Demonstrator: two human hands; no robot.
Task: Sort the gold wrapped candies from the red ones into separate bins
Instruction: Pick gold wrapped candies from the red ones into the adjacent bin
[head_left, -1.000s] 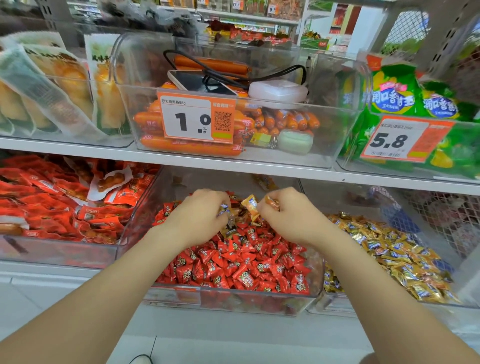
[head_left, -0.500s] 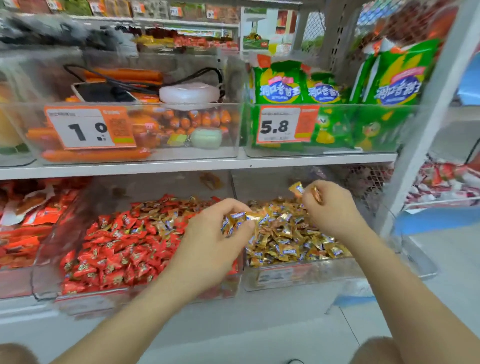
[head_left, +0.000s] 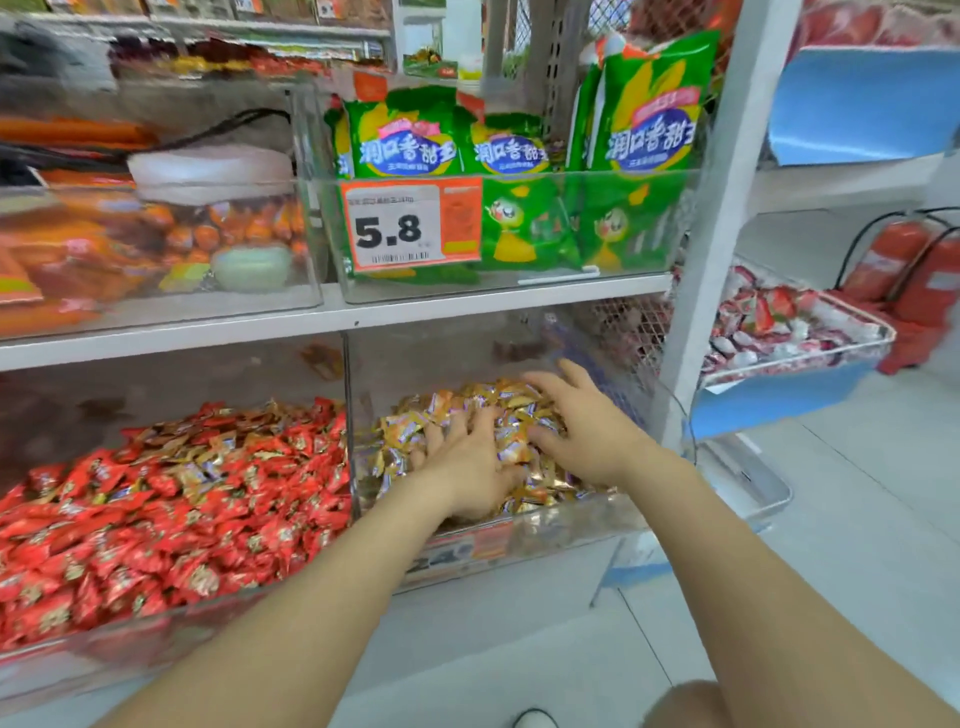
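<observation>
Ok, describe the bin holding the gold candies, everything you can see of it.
The gold-candy bin is a clear plastic box standing upright under the white shelf board, right beside the red-candy bin. It is partly filled with a heap of shiny-wrapped gold candies. An orange price label on its front wall is partly hidden by a forearm. Both hands are inside. The left hand lies with fingers spread on the heap, and the right hand rests open farther back.

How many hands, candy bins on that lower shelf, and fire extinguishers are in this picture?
Hands: 2, left hand and right hand
Candy bins: 2, red bin and gold bin
Fire extinguishers: 2, the second beside it
Total: 6
</observation>
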